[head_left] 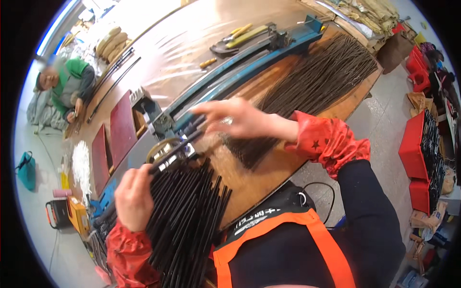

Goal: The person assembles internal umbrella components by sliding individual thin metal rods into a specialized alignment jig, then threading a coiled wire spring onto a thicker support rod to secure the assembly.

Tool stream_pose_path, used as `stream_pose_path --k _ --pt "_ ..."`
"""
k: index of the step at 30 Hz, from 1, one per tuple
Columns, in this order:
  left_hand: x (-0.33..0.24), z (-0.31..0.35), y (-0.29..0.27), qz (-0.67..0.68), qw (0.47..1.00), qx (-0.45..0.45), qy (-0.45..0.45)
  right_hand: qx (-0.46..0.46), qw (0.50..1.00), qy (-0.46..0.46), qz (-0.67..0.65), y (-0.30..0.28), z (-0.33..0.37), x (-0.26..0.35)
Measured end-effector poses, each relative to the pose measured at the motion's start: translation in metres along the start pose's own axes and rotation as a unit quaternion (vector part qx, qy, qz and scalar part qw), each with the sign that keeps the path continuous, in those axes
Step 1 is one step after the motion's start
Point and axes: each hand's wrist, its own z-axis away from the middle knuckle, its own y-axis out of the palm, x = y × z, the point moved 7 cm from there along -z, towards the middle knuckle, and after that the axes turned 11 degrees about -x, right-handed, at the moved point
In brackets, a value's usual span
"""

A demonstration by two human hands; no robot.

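My left hand (134,197) is closed, its fingertips on the lower end of a thin black rod (177,150). This rod slants up to the right across a small machine head (165,156) with a brass-coloured ring, at the near end of a blue metal rail bench (230,72). Beside the rod's upper end is my right hand (237,117), blurred by motion, fingers stretched out and apart. Whether its fingertips touch the rod is hard to see. A thick bundle of black rods (187,225) lies below the machine, close to my left forearm.
Many thin brown rods (317,81) cover the table's right side. Pliers-like tools (240,41) lie beyond the rail. Dark red boards (122,120) stand left of the machine. Another person (67,89) works at the far left. Red bins (415,149) stand on the right-hand floor.
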Motion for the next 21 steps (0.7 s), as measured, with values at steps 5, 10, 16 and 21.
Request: stream_pose_path --k 5,10,16,21 --pt "0.015 -0.046 0.023 -0.06 0.997 0.013 0.048 0.027 0.983 0.023 0.182 -0.03 -0.001 -0.051" --pt "0.016 -0.084 0.042 -0.086 0.991 -0.044 0.098 -0.071 0.936 -0.008 0.344 -0.068 -0.017 -0.073" --pt "0.011 -0.096 0.075 -0.078 0.99 0.037 0.111 -0.086 0.96 -0.17 0.204 -0.065 -0.018 -0.046" --pt "0.007 -0.096 0.075 -0.083 0.99 0.026 0.112 -0.088 0.937 -0.001 0.338 -0.067 -0.017 -0.045"
